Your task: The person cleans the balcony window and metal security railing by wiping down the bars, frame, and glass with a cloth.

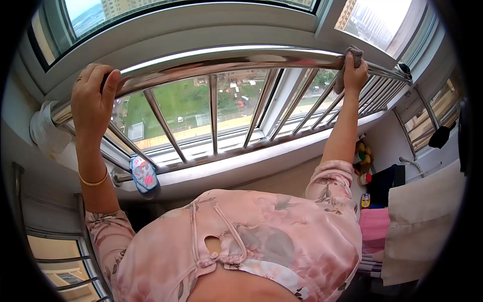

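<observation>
A shiny metal railing [226, 59] runs in front of the window, its thick top bar above a row of thin upright bars. Near its left end, my left hand [92, 98] is closed round the top bar, thumb on the near side. Over toward the right, my right hand [355, 75] grips a grey cloth [355, 52] against the same bar. Part of that cloth hangs down behind the hand. A white cloth or wrap [48, 132] covers the far left end of the railing, close to my left wrist.
A blue-edged pad with a pink flower print [144, 175] hangs low on the left bars. At right, a red-capped jar [365, 178] stands near a dark box [387, 176], a pink cloth [375, 226] and a hanging beige cloth [425, 216]. The window frame [166, 38] lies behind the railing.
</observation>
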Motion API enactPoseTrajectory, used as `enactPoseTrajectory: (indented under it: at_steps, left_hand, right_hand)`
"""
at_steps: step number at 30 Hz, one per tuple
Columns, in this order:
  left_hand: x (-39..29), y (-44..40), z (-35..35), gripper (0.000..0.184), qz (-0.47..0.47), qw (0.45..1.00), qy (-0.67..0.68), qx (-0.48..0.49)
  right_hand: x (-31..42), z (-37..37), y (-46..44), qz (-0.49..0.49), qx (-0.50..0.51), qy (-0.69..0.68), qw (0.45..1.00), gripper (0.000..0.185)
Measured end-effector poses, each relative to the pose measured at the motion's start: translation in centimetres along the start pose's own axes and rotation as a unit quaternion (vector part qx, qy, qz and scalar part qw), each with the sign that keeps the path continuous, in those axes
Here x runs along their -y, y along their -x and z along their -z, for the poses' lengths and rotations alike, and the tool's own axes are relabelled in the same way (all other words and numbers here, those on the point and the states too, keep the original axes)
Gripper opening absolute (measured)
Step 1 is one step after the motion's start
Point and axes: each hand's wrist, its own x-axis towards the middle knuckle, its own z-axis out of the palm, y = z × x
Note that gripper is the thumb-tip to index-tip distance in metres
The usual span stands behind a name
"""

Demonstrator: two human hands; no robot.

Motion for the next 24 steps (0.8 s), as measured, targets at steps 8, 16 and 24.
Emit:
enactPoseTrajectory:
  at_steps: [8,16,24]
  left_hand:
    - [-5.7,-5.0,-4.2,0.058,0.015,0.999,0.01,0.039]
    - [-5.3,-4.9,-4.4,0.07,0.112,0.987,0.011,0.118]
    - [-6.0,-5.4,-4.4,0.065,0.113,0.987,-0.003,0.114]
  right_hand:
    - [12.6,2.0,1.0,0.191,0.276,-0.072,0.939,0.046]
    - [-5.0,1.9,-6.5,0.004,0.22,-0.035,0.975,0.05]
    - [-12.5,-1.6,-6.8,-0.154,-0.001,-0.05,0.987,0.047]
